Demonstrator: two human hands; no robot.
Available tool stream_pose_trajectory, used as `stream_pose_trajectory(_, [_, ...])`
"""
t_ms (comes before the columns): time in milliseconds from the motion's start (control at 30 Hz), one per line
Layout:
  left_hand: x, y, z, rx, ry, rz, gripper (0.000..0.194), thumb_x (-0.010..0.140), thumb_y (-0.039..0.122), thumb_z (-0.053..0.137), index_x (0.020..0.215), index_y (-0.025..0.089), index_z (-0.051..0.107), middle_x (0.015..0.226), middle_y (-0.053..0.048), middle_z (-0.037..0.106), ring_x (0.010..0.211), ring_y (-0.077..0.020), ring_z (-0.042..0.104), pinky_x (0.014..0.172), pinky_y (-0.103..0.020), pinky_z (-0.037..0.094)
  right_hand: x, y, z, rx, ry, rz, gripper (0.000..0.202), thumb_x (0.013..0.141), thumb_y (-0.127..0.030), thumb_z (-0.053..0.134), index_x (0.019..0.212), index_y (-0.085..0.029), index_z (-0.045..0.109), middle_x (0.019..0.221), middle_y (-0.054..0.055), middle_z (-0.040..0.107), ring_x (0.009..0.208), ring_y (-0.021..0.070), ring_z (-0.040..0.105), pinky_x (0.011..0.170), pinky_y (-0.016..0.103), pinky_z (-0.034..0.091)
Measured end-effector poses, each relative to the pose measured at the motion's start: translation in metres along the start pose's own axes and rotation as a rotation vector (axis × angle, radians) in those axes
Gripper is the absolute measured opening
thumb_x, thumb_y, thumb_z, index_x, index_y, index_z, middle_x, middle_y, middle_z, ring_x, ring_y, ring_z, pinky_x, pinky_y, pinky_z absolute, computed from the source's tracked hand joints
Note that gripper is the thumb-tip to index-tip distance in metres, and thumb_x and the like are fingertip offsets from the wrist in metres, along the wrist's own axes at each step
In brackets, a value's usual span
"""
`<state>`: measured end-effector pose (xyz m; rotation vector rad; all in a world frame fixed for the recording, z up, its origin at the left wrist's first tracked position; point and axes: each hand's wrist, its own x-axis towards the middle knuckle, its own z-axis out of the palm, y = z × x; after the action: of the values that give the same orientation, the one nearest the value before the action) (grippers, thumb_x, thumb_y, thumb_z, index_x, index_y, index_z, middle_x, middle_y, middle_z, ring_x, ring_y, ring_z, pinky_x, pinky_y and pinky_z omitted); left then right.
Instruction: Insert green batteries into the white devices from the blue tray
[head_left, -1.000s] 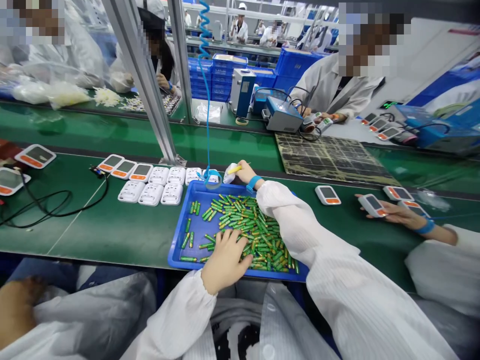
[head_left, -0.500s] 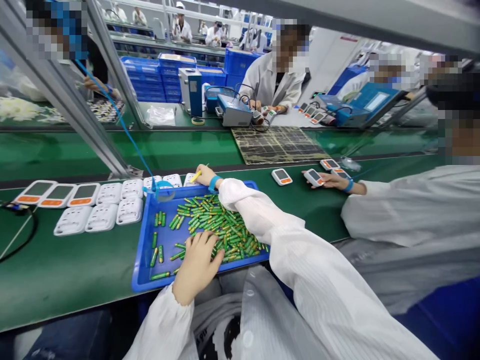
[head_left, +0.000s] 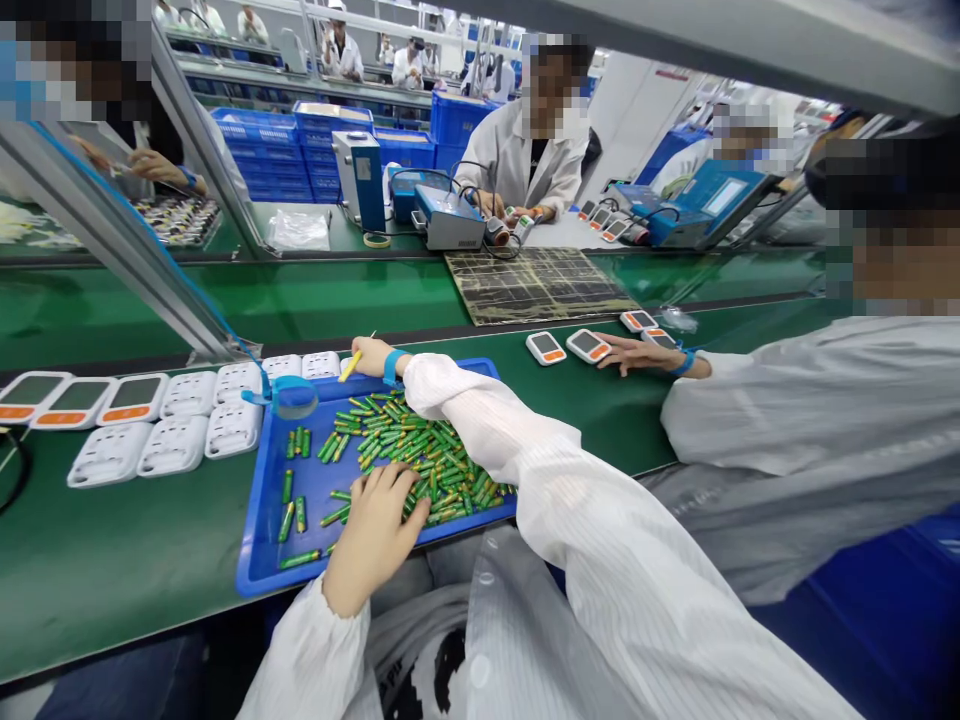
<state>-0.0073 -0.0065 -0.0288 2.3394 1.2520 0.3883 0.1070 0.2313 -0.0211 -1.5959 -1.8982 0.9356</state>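
My left hand [head_left: 375, 532] lies palm down over the near side of a blue tray [head_left: 255, 530], fingers stretched out and thumb apart. Its fingertips touch green and gold batteries [head_left: 420, 440], which are heaped in the tray, with a few lying apart at its left. At the tray's far edge, my right hand [head_left: 373, 357] is closed around a thin yellow-handled tool [head_left: 349, 366]. Next to that hand is a row of white devices [head_left: 320, 365], backs up; the hand hides part of the row's end. A blue wristband [head_left: 393, 367] is on my right wrist.
Devices with screens and orange strips [head_left: 133, 399] lie at the left. On the right, a co-worker's hand [head_left: 634, 355] is by a white device [head_left: 589, 346]. Across the bench are a dark gridded mat [head_left: 544, 285] and a metal post [head_left: 202, 140]. A blue cord [head_left: 172, 255] hangs at the left.
The whole view has shifted, so the bench appears further left. The co-worker on the right has lowered a device onto the bench. My hands keep nearly the same places at the tray.
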Motion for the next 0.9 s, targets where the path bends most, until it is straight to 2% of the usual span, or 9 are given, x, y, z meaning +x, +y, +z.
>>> stream_pose_trajectory(133, [-0.001,-0.001,0.001,0.016,0.028,0.037,0.020,0.093,0.030,0.052,0.108,0.021,0.062,0.122,-0.008,0.064,0.116,-0.0271,0.056,0.097,-0.050,0.041,-0.012,0.013,-0.031,-0.033,0.119,0.001,0.024,0.081,-0.028,0.071,0.076,-0.021,0.049,0.063,-0.008,0.049,0.063,0.0114,0.046,0.065,0.024,0.037])
stream_pose_trajectory(200, [-0.001,-0.002,0.002,0.020,0.032,0.047,0.021,0.093,0.031,0.052,0.109,0.021,0.062,0.122,-0.009,0.064,0.116,-0.0274,0.055,0.097,-0.050,0.041,-0.020,0.028,-0.061,-0.143,0.252,0.053,0.019,0.088,-0.036,0.062,0.086,-0.022,0.050,0.072,-0.005,0.056,0.068,0.0138,0.051,0.067,0.026,0.040])
stream_pose_trajectory(267, [-0.001,-0.003,0.003,0.019,0.033,0.047,0.023,0.094,0.032,0.051,0.110,0.021,0.062,0.122,-0.009,0.064,0.116,-0.0278,0.055,0.097,-0.050,0.042,-0.030,0.049,-0.098,-0.297,0.363,0.150,0.016,0.091,-0.037,0.055,0.094,-0.022,0.051,0.085,0.000,0.062,0.077,0.0157,0.056,0.072,0.027,0.043])
stream_pose_trajectory(400, [0.000,-0.005,0.005,0.011,0.025,0.045,0.024,0.094,0.033,0.050,0.111,0.021,0.062,0.123,-0.009,0.063,0.117,-0.0286,0.055,0.097,-0.051,0.041,-0.060,0.102,-0.170,-0.426,0.376,0.337,0.017,0.085,-0.026,0.058,0.100,-0.019,0.054,0.097,0.008,0.066,0.088,0.0215,0.060,0.079,0.032,0.046])
stream_pose_trajectory(500, [0.000,-0.005,0.006,0.015,0.024,0.045,0.024,0.094,0.033,0.049,0.111,0.021,0.062,0.123,-0.010,0.063,0.117,-0.0288,0.055,0.097,-0.051,0.041,-0.094,0.140,-0.201,-0.515,0.343,0.460,0.024,0.077,-0.023,0.066,0.098,-0.017,0.056,0.097,0.013,0.067,0.090,0.0262,0.061,0.081,0.036,0.046])
stream_pose_trajectory(567, [0.000,-0.004,0.006,0.017,0.029,0.047,0.024,0.094,0.033,0.049,0.110,0.020,0.063,0.123,-0.010,0.063,0.117,-0.0286,0.055,0.097,-0.051,0.041,-0.115,0.159,-0.205,-0.566,0.303,0.487,0.026,0.071,-0.020,0.071,0.092,-0.016,0.057,0.094,0.014,0.067,0.091,0.0280,0.061,0.082,0.036,0.046])
stream_pose_trajectory(667, [0.000,-0.003,0.006,0.016,0.040,0.055,0.023,0.094,0.032,0.049,0.109,0.020,0.063,0.122,-0.010,0.064,0.116,-0.0282,0.055,0.097,-0.051,0.042,-0.135,0.174,-0.196,-0.626,0.264,0.450,0.019,0.072,-0.013,0.067,0.089,-0.016,0.059,0.092,0.015,0.066,0.095,0.0280,0.059,0.085,0.034,0.044])
stream_pose_trajectory(767, [0.000,-0.002,0.005,0.011,0.032,0.050,0.023,0.094,0.031,0.050,0.109,0.021,0.063,0.122,-0.010,0.064,0.115,-0.0282,0.055,0.097,-0.051,0.043,-0.140,0.178,-0.183,-0.644,0.245,0.388,0.018,0.075,-0.010,0.062,0.093,-0.016,0.058,0.096,0.016,0.065,0.097,0.0268,0.057,0.083,0.032,0.042])
stream_pose_trajectory(900, [-0.002,-0.001,0.002,0.006,0.031,0.038,0.025,0.095,0.034,0.049,0.111,0.021,0.062,0.125,-0.011,0.061,0.119,-0.0294,0.052,0.099,-0.054,0.042,-0.140,0.176,-0.178,-0.610,0.197,0.334,0.023,0.072,-0.010,0.065,0.092,-0.017,0.057,0.095,0.011,0.064,0.087,0.0209,0.056,0.076,0.029,0.041])
